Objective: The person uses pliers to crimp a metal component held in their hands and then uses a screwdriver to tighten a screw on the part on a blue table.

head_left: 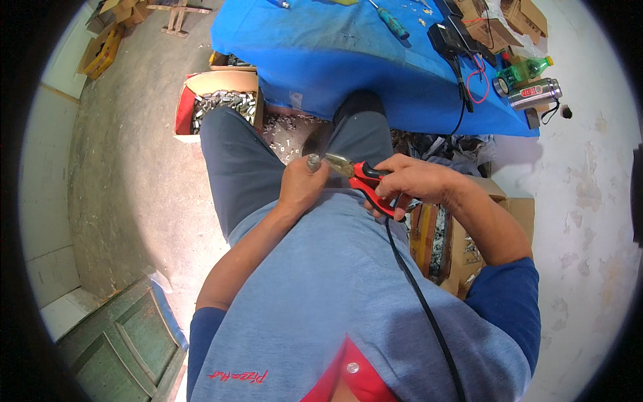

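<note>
My left hand [301,186] is closed in front of my lap around a small metal cylinder [313,162], whose round end sticks up from the fist. Pliers [365,182] with red and black handles are gripped in my right hand [418,181]. Their metal jaws point left, close beside the cylinder; whether they touch it I cannot tell. A black cable [429,305] runs from below the plier handles down across my shirt.
Ahead is a blue-covered table [321,74] with a screwdriver [393,23], black adapters [442,40], a green bottle [529,68] and a steel flask [536,94]. A box of metal parts [187,107] stands by my left knee. More cartons [519,218] sit at right, beside the wall.
</note>
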`<act>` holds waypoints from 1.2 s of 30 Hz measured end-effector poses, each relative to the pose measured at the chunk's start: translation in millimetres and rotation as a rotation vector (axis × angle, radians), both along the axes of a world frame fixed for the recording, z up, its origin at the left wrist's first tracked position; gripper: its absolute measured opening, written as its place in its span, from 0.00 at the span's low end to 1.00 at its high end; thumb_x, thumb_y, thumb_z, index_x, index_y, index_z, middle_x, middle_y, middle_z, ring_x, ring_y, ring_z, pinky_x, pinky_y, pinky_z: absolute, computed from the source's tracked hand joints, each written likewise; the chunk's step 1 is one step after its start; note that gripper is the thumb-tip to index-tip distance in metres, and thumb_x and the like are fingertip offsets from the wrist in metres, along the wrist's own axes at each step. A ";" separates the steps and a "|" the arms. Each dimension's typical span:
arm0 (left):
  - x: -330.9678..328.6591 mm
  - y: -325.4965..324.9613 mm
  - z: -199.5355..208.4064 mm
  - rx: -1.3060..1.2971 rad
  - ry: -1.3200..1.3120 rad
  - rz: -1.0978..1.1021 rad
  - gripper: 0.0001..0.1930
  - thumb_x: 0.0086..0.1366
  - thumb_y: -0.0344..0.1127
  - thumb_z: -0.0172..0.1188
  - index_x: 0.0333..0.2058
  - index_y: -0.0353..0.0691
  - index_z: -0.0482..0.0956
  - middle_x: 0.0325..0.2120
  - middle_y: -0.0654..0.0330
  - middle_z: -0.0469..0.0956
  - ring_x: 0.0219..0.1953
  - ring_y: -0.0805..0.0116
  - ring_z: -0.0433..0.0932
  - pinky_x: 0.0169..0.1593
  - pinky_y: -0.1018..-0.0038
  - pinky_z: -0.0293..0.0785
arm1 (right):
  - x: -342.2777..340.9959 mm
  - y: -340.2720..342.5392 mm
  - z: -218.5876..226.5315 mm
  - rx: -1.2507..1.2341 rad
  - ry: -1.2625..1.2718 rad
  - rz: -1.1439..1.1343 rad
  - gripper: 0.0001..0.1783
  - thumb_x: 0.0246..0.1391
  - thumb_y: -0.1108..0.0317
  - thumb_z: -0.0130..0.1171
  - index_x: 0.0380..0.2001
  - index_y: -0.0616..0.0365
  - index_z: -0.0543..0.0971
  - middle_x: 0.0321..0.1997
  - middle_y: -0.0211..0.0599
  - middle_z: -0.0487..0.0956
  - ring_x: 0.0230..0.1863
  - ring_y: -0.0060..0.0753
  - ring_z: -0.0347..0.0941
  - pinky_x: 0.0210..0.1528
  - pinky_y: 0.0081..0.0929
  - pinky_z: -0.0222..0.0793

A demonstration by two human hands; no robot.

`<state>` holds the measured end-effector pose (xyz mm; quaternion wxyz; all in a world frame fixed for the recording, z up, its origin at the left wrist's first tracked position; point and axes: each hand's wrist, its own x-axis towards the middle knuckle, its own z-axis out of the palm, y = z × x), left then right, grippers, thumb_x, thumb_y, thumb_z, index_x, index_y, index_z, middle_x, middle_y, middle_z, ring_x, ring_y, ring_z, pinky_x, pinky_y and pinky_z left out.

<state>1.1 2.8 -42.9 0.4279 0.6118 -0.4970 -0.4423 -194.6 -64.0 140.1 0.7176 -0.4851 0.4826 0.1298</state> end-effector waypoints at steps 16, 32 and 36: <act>-3.0 2.6 15.4 -0.076 0.014 -0.027 0.07 0.64 0.30 0.60 0.33 0.35 0.85 0.22 0.61 0.83 0.26 0.77 0.76 0.32 0.74 0.72 | 1.5 -3.3 -7.2 0.073 -0.020 -0.028 0.15 0.50 0.67 0.58 0.40 0.65 0.78 0.37 0.41 0.83 0.35 0.30 0.82 0.29 0.25 0.78; -4.3 2.0 16.1 -0.081 0.038 0.012 0.15 0.68 0.38 0.61 0.27 0.32 0.82 0.17 0.62 0.78 0.23 0.79 0.70 0.27 0.71 0.67 | -0.8 -0.3 -14.4 0.073 0.004 0.036 0.14 0.51 0.65 0.57 0.38 0.64 0.79 0.35 0.39 0.82 0.36 0.29 0.80 0.28 0.26 0.77; -4.2 1.5 9.0 -0.094 0.022 0.029 0.14 0.67 0.36 0.61 0.27 0.31 0.82 0.17 0.60 0.78 0.22 0.78 0.70 0.27 0.71 0.68 | 1.5 -0.7 -11.7 0.093 -0.008 0.001 0.14 0.50 0.66 0.57 0.37 0.63 0.79 0.36 0.40 0.83 0.36 0.29 0.81 0.29 0.27 0.77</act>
